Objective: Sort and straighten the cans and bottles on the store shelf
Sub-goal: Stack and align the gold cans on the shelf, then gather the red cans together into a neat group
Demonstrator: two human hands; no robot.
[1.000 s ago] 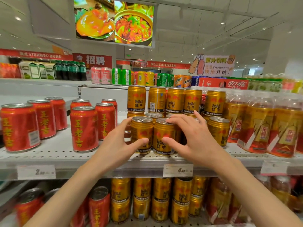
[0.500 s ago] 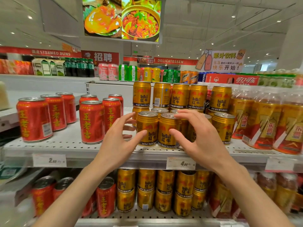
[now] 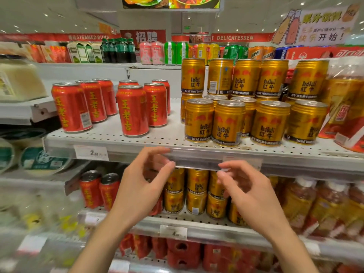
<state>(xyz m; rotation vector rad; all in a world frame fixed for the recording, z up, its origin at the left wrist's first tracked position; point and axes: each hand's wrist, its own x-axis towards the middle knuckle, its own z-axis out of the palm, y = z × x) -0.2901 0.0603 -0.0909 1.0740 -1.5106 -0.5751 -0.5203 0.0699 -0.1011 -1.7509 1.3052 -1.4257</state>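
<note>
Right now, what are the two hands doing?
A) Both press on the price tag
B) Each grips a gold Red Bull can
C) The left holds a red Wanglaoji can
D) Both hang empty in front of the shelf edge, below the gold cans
D: the left hand and right hand hold nothing, fingers loosely curled, below the front gold Red Bull cans, which stand untouched on the shelf.

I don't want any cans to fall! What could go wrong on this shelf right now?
1. The gold cans in front stand close to the shelf edge, so a bump from the left hand or right hand, both just below, might knock one off.
2. More gold cans are stacked two high behind; a nudge could topple them.
3. The red cans stand loosely apart and could tip over if brushed.
</note>
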